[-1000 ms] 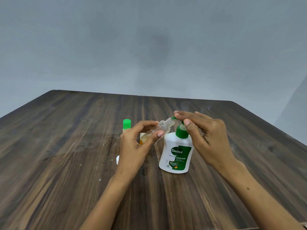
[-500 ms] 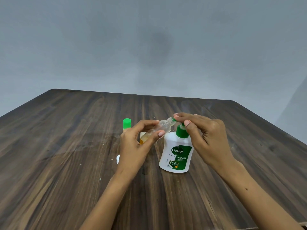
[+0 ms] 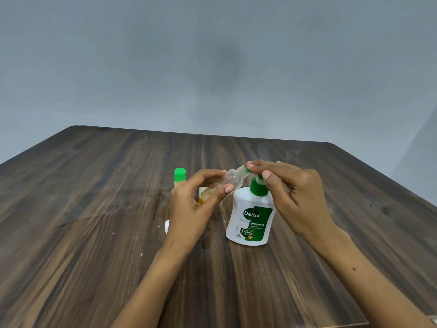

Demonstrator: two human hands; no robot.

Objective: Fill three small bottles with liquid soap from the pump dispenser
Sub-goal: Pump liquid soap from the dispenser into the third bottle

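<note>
A white Dettol pump dispenser (image 3: 250, 218) with a green pump head stands on the wooden table (image 3: 94, 209). My left hand (image 3: 191, 209) grips a small clear bottle (image 3: 230, 181), tilted so its open threaded neck meets the pump's nozzle. A little amber soap lies in the bottle's lower end. My right hand (image 3: 295, 195) sits over the pump head, index finger on top of the nozzle and thumb against its near side. Behind my left hand stand a small bottle with a green cap (image 3: 180, 175) and another small bottle holding amber liquid (image 3: 202, 195), both partly hidden.
A small white cap (image 3: 167, 226) lies on the table just left of my left wrist, half hidden. The table's far edge runs below a plain grey wall (image 3: 212, 67). Its right edge slants down toward the near right corner.
</note>
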